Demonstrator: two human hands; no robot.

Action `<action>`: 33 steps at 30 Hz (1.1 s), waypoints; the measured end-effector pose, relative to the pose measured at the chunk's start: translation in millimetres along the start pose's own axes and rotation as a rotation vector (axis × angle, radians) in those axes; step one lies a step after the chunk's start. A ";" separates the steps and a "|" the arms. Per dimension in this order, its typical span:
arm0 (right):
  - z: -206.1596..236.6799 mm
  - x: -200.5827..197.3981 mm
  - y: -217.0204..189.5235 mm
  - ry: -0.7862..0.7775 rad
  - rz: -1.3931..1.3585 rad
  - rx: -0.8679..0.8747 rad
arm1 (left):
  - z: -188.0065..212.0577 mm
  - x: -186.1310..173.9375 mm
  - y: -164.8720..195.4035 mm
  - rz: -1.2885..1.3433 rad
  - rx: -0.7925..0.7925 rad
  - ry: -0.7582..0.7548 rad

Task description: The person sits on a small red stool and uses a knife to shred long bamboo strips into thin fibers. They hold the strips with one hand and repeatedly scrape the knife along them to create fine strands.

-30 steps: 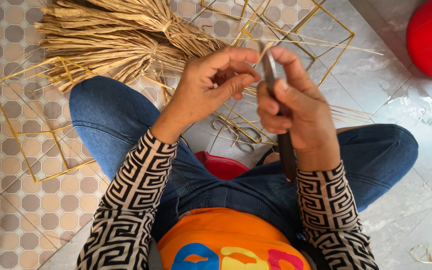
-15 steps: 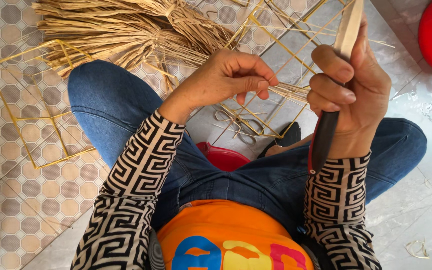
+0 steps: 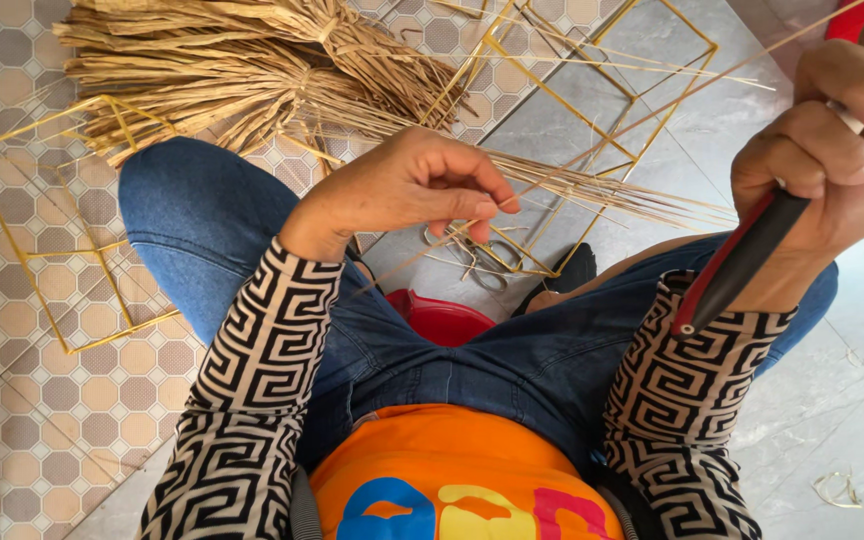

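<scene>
My left hand pinches a thin bundle of pale straw strands between thumb and fingers, above my left knee. The strands fan out to the right. My right hand is raised at the right edge and grips a knife by its black and red handle; the blade runs off the top right corner. One long strand stretches from near my left hand up toward my right hand.
Tied bundles of dry straw lie on the tiled floor ahead. Yellow wire frames rest on the floor at left and ahead. Scissors lie between my knees. A red bowl sits by my lap.
My right hand with the knife has swung up and to the right, away from my left hand. The strands now stretch out between the two hands.
</scene>
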State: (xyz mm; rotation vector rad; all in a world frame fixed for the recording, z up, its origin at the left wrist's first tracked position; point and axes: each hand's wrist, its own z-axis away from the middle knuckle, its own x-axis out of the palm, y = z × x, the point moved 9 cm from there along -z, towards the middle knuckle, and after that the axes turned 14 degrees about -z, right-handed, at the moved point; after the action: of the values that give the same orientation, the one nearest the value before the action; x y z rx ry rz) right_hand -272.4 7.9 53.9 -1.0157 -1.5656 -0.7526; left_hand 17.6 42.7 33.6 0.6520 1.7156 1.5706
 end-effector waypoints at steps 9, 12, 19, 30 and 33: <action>-6.4 33.0 25.4 0.002 0.091 -0.059 | -9.0 -9.6 -1.5 -0.221 -0.051 0.106; -7.5 56.8 32.2 -0.013 0.155 -0.114 | -18.8 -7.0 21.8 -0.430 0.063 0.229; -14.8 104.6 59.5 0.035 0.294 -0.201 | -31.5 -3.5 80.3 -0.541 0.223 0.481; -36.3 96.2 136.8 0.094 0.474 0.047 | -16.6 -11.0 108.6 -0.597 0.331 0.686; -39.4 90.6 140.4 0.102 0.521 0.073 | -9.6 -13.8 110.7 -0.676 0.392 0.740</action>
State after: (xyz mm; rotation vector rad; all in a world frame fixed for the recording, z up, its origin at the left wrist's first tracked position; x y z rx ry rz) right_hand -134.9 55.1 145.2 -1.2406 -1.1577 -0.3749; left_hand 8.0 40.9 145.1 -0.4003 2.4620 1.0307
